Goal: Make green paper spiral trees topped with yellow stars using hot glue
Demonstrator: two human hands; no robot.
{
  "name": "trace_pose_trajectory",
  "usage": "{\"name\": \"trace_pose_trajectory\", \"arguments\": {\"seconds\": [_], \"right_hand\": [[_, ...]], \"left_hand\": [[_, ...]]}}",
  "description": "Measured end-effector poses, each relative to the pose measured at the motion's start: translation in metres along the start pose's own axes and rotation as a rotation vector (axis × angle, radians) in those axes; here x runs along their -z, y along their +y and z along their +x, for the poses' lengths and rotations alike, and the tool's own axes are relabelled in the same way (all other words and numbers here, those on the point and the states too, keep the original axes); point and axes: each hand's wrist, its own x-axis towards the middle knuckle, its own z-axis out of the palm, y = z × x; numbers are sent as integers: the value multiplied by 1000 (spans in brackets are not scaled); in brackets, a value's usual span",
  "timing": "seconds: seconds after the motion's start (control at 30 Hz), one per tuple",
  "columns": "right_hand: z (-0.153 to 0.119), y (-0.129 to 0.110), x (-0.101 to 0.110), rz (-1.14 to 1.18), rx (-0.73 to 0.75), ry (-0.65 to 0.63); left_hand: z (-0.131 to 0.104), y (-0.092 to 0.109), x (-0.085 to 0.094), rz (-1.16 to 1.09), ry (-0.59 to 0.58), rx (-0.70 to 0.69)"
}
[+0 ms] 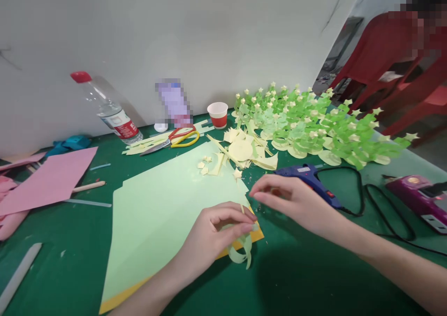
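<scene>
My left hand (223,230) pinches a thin paper flower between thumb and fingers. A small pale star (237,173) tops its stem, and a curled light green paper strip (240,256) hangs below my fingers. Beside the stem, to its right, is my right hand (284,195), with thumb and forefinger tips drawn together; whether anything tiny is between them I cannot make out. Behind it lies a blue glue gun (314,181). Under my left hand spreads a stack of light green paper sheets (157,213), with several loose paper stars (203,167) near its far edge.
Finished green paper flowers (307,120) crowd the back right. Yellow paper scraps (240,149), a paper cup (218,115), scissors (174,139) and a water bottle (118,120) line the wall. Pink paper (49,181) lies left; a purple power strip (419,199) and black cord (387,220) lie right.
</scene>
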Motion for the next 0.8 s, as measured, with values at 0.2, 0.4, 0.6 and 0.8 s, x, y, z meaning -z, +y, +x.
{"name": "trace_pose_trajectory", "arguments": {"seconds": [0.2,0.4,0.6,0.8], "right_hand": [[-33,61,52,-730,-189,523],[-34,106,62,-775,-274,407],[-28,103,50,-785,-223,516],[-39,64,38,-381,-314,710]], "left_hand": [[7,-14,-3,-90,29,42],[12,-36,-7,-166,-1,77],[15,-44,-6,-202,11,80],[14,-46,-6,-214,20,50]]}}
